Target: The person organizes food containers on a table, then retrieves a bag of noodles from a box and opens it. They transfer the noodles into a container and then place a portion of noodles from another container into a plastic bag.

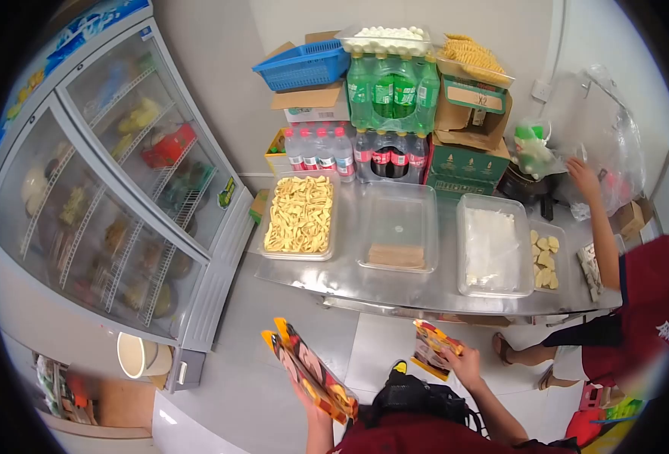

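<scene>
My left hand (309, 399), low in the middle of the view, is closed round two long orange-and-red food packets (309, 367) held side by side and tilted. To its right, my right hand (467, 368) grips another orange-and-red food packet (430, 349) by its edge. All of these packets are in the air over the floor, in front of the steel table (312, 281). Nearest beyond them on the table are a tub of yellow strips (299, 216) and a clear plastic tub (399, 216) with a flat brown stack inside.
A glass-door fridge (115, 189) stands at the left. A co-worker's arm (595, 219) reaches over the table's right end towards a plastic bag (535, 155). A white tub (493, 250) and potato-like pieces (544, 257) lie nearby. Bottle packs (393, 91) are stacked behind.
</scene>
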`<state>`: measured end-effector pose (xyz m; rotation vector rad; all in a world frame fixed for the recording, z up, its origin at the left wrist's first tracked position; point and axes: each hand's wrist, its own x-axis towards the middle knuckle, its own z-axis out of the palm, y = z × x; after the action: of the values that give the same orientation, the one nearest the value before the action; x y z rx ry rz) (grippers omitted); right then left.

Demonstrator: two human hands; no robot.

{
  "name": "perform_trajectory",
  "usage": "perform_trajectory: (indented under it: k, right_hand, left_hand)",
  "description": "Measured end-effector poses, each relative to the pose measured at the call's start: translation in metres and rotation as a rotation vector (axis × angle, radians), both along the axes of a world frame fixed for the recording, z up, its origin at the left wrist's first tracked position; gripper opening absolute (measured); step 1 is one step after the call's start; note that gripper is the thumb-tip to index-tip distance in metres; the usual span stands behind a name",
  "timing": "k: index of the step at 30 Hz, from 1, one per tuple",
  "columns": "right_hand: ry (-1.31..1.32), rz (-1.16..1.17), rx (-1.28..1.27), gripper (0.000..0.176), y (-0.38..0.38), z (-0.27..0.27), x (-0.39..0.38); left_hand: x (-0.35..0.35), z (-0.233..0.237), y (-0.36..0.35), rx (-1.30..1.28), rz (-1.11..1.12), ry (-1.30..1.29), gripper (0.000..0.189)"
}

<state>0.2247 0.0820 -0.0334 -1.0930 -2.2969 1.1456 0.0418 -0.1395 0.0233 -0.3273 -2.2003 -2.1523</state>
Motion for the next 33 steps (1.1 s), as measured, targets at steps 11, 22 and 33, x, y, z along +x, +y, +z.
perform_trajectory:
  k: [11,22,33]
  right_hand:
    - [0.094,0.068,0.243,0.03,0.031,0.026,-0.105]
    - [0.017,-0.298,0.37,0.027,-0.04,0.047,-0.157]
    - [0.179,-0.657,0.148,0.022,-0.044,0.115,-0.186]
  left_hand:
    - [-0.199,-0.023,0.031,0.929,-0.358,-0.896,0.045]
    - [-0.392,-0.069,0.137,0.397,-0.518,-0.985,0.038]
    - [-0.385,-0.089,0.118,0.321,-0.296,-0.428,0.048]
